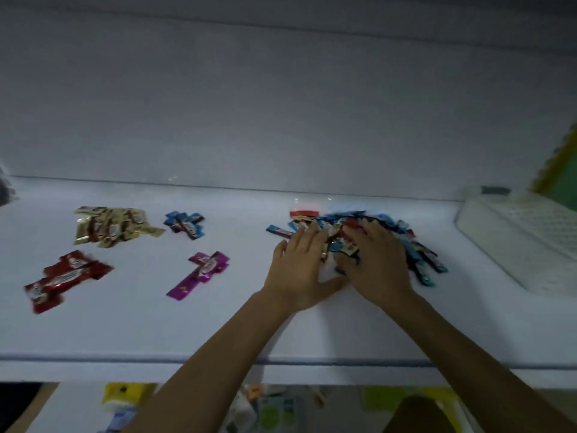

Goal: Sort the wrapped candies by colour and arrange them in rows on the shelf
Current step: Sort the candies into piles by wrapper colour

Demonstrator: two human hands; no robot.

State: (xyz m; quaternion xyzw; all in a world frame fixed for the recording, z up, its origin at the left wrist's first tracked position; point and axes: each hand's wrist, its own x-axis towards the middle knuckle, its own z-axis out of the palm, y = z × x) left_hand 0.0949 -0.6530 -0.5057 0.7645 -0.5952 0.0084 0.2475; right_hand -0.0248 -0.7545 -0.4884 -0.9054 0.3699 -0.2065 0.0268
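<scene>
White shelf, dimly lit, white back wall behind it. Unsorted heap of wrapped candies, mostly blue with some red and gold mixed in, lies right of centre near the back edge. Both bare hands rest palm-down on this heap: left hand on its near-left side, fingers spread and flat, thumb stretched toward the other hand; right hand just beside it, fingers spread over the wrappers, their tips buried among the candies, so whether any piece is pinched cannot be told. Sorted groups sit well apart to the left: gold candies at the back left, a small cluster of blue candies beside them, red candies at the front left, and purple candies between the red group and the hands. A white perforated basket stands at the shelf's right end. Packaged goods, blurred, show on the level below.
</scene>
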